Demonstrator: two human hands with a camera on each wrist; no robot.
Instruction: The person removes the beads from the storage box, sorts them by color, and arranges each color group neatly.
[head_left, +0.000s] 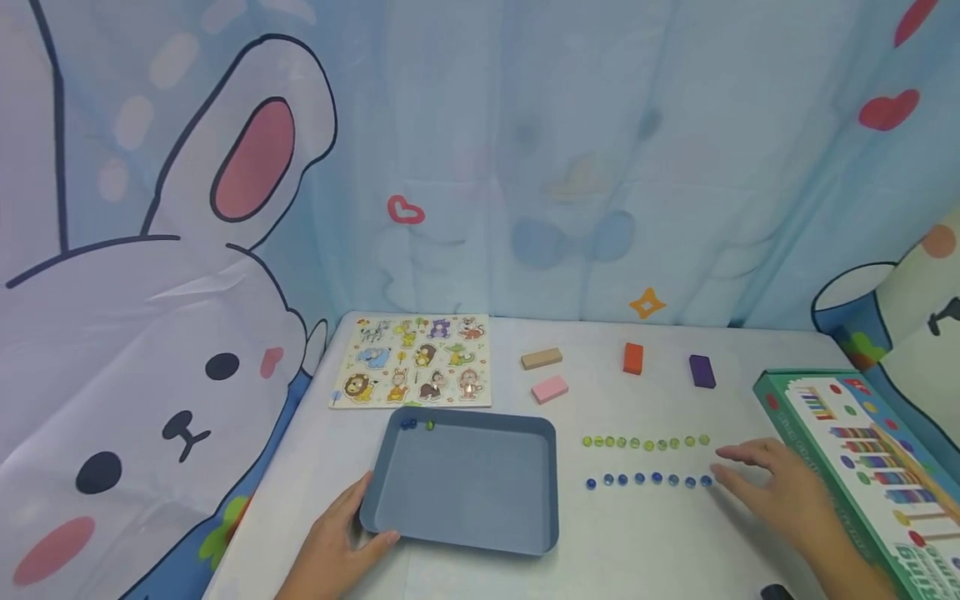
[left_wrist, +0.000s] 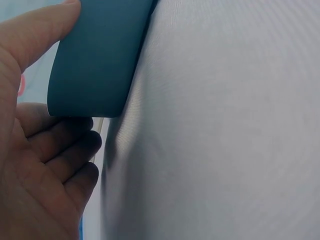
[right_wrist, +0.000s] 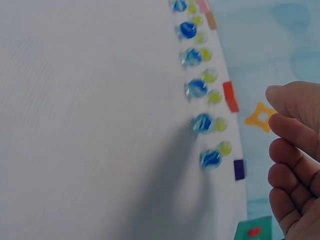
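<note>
My left hand (head_left: 335,542) holds the front left corner of a blue-grey tray (head_left: 547,492), thumb on the front wall and fingers along the left side. In the left wrist view the thumb presses the tray wall (left_wrist: 97,60). Two dark blue marbles (head_left: 408,424) and a green marble (head_left: 430,425) lie in the tray's back left corner. My right hand (head_left: 776,487), thumb and forefinger apart and nothing between them, hovers by the right end of a row of blue marbles (head_left: 657,478). Behind that runs a row of yellow-green marbles (head_left: 648,446).
An animal puzzle board (head_left: 412,358) lies behind the tray. Tan (head_left: 542,358), pink (head_left: 550,389), red (head_left: 633,358) and purple (head_left: 702,371) blocks lie toward the back. A green printed box (head_left: 862,467) stands at the right, close to my right forearm. A patterned curtain (head_left: 562,167) hangs behind the table.
</note>
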